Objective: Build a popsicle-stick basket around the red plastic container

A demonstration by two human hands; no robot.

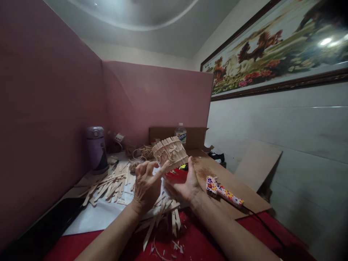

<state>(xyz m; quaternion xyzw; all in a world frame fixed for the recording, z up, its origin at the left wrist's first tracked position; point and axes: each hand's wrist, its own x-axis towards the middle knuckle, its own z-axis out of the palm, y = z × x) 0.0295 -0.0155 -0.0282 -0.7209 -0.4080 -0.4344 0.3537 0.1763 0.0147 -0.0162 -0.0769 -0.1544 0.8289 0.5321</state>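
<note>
A small round pot made of craft sticks [169, 156] is tilted in front of me, with a stick flower and twine-like bands on its side. My right hand [187, 183] supports it from below and the right, thumb up along its edge; the fingers underneath are mostly hidden. My left hand [148, 185] is at the pot's lower left, one digit stretched out to its wall and the other fingers loosely bent, with nothing visible in them. Loose craft sticks [112, 185] lie to the left, and more sticks [160, 214] lie below my hands.
A floral-patterned glue gun [223, 192] with a black cord lies on a cardboard sheet [231, 206] at right. A purple flask [97, 150] stands at left, a clear bottle [181, 133] behind the pot. Twine [146, 153] lies at the back; a red cloth [89, 243] covers the front.
</note>
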